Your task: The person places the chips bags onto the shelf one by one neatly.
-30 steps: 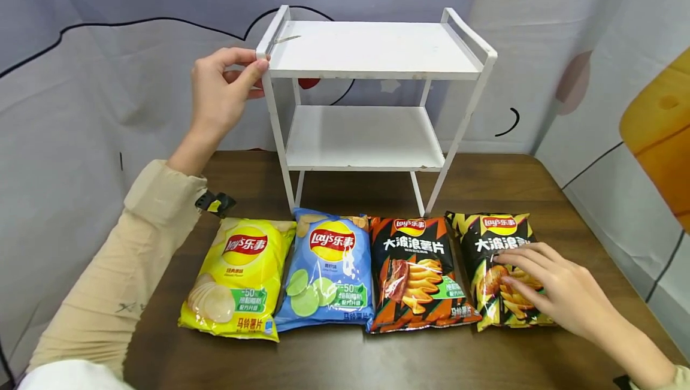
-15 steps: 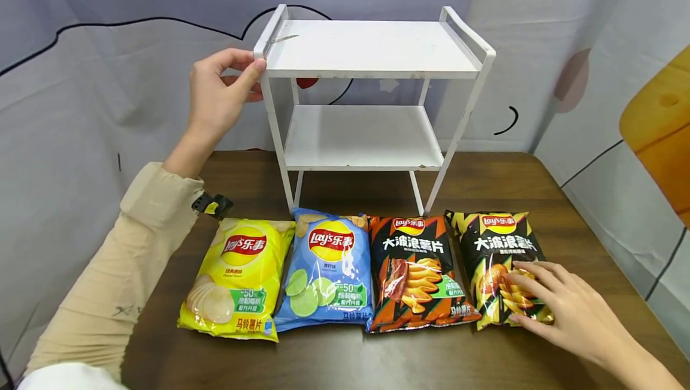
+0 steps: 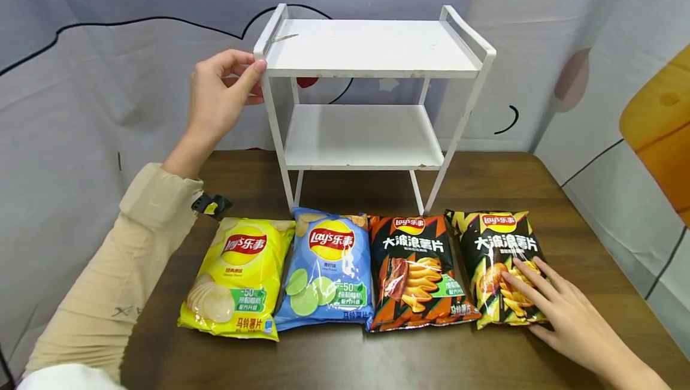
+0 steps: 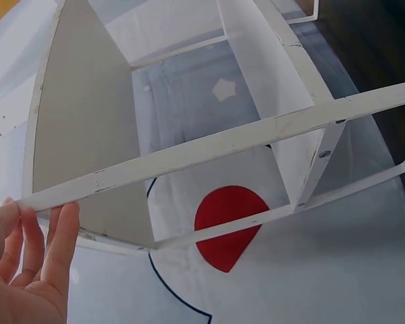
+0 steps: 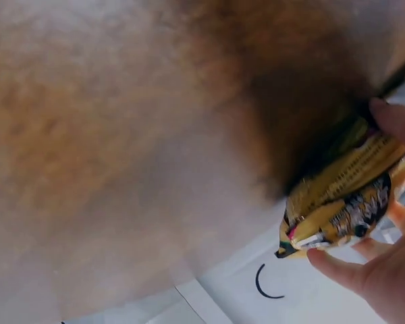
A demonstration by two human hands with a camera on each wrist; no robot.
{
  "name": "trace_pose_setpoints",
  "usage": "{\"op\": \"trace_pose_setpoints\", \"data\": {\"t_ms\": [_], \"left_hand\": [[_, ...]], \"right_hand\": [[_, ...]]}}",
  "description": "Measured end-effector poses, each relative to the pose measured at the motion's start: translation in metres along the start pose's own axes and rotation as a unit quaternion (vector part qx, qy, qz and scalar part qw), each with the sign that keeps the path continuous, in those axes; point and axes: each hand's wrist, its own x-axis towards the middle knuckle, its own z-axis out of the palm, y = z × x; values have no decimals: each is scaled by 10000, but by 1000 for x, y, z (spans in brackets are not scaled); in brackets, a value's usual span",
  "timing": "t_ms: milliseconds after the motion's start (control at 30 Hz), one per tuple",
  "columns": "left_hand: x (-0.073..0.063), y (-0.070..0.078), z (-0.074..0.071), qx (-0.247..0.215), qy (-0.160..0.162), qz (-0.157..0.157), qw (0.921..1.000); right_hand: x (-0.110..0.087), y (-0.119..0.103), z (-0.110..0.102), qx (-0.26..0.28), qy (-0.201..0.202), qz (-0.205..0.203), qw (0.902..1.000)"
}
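Note:
My left hand (image 3: 221, 93) pinches the front left post of a white two-tier shelf rack (image 3: 372, 48) just below its top handle. In the left wrist view, its thumb and fingertips lie on either side of the white post (image 4: 189, 152). At the right, my right hand (image 3: 577, 318) rests spread fingers on the lower right of a black and gold chip bag (image 3: 493, 258). The thumb sits at that bag's lower edge. Seen from the right wrist, thumb and fingers lie along opposite sides of the bag (image 5: 354, 196).
Three more chip bags lie flat in the row: yellow (image 3: 242, 270), blue (image 3: 329, 270) and black-and-orange (image 3: 415, 258). The rack stands behind them on the brown wooden table (image 3: 345, 360). A patterned cloth (image 3: 135, 90) hangs behind and at the sides.
My right hand has shifted toward the black and gold bag's lower right, its thumb moving off the front to the bottom edge. The left hand keeps its hold on the rack.

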Motion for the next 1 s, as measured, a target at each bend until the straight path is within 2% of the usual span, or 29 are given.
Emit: {"op": "trace_pose_setpoints", "data": {"t_ms": [233, 567, 1000], "left_hand": [[-3, 1, 2, 213, -7, -31, 9998], [-7, 0, 3, 69, -103, -47, 9999], [-7, -2, 2, -7, -2, -47, 10000]], "right_hand": [[-7, -9, 6, -371, -8, 39, 9993], [-7, -15, 9, -595, 531, 53, 9968], [10, -5, 0, -555, 1112, -158, 9921]]}}
